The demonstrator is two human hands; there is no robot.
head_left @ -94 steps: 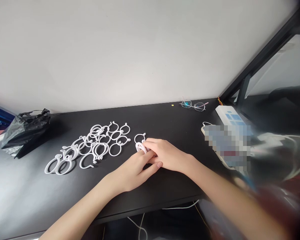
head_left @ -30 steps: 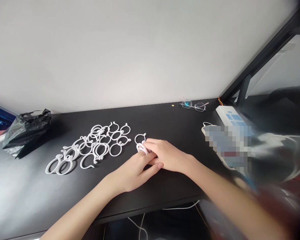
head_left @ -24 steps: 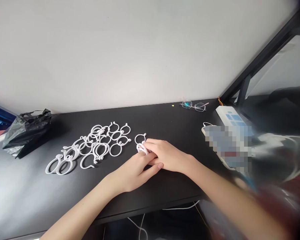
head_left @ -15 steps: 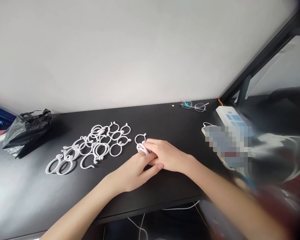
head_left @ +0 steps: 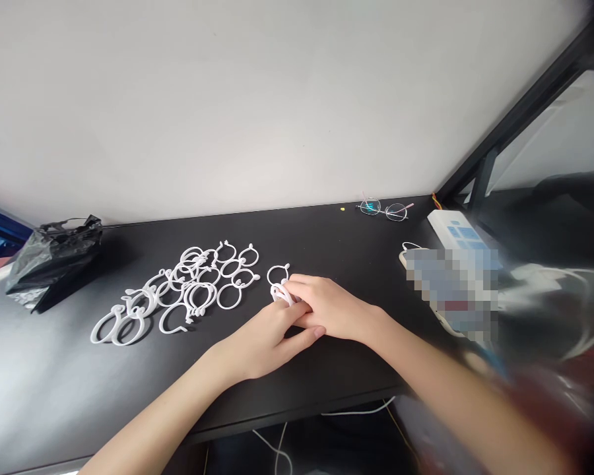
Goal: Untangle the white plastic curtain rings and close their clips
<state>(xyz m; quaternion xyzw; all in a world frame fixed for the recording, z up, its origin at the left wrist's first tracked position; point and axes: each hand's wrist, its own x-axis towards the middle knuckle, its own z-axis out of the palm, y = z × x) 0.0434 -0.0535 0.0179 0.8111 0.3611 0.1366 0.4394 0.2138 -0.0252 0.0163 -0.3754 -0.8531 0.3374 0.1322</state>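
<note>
Beyond the left hand (head_left: 272, 336) and the right hand (head_left: 334, 307), a plain pale wall (head_left: 257, 112) rises behind the desk (head_left: 317, 244). The desk's smooth black top spreads beneath both hands and out to either side. Farther back to the right of the right hand, a black frame (head_left: 529, 109) slants upward, with a pale grey surface (head_left: 569, 132) visible through it. Well left of the left hand stands a blue frame (head_left: 10, 227). Bright light glares off the desktop on that side. Nearer than the hands, below the desk's front edge, is a dark space crossed by white cables (head_left: 359, 412).
</note>
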